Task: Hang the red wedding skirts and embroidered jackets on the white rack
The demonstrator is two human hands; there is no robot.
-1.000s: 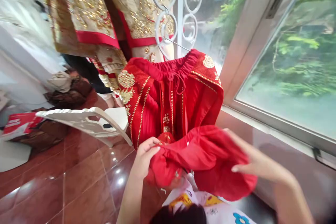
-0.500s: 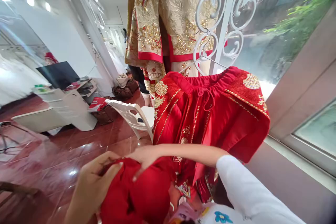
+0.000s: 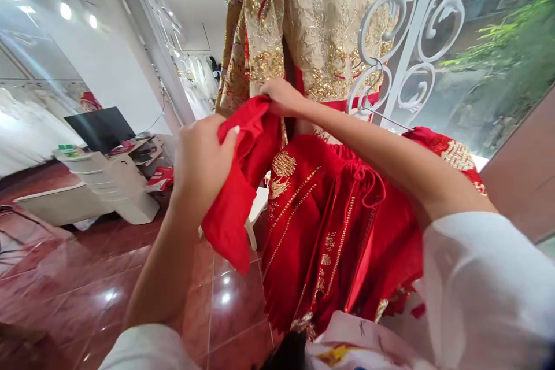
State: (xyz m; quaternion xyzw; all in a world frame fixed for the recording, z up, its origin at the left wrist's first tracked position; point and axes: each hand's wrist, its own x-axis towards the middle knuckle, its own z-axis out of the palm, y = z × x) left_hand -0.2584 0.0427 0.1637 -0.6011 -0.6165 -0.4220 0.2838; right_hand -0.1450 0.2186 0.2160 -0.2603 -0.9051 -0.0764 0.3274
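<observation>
My left hand (image 3: 203,157) is closed on the top edge of a plain red cloth (image 3: 236,196), which hangs down from it. My right hand (image 3: 281,96) pinches the same cloth's upper corner, a little higher and to the right. Behind the cloth a red skirt with gold embroidery (image 3: 342,225) hangs from a wire hanger (image 3: 381,110) on a white scrolled metal rack (image 3: 411,29). A gold embroidered robe (image 3: 321,17) hangs above the skirt. Both my arms wear white sleeves.
A white plastic chair (image 3: 255,214) stands partly hidden behind the cloth. A white desk with a dark monitor (image 3: 100,130) is at the left, on a glossy red tile floor (image 3: 78,283). A window (image 3: 498,52) fills the right side.
Both hands have lifted the red cloth from low near my lap up to chest height. My view has tilted upward, and the cloth now hangs open instead of bunched.
</observation>
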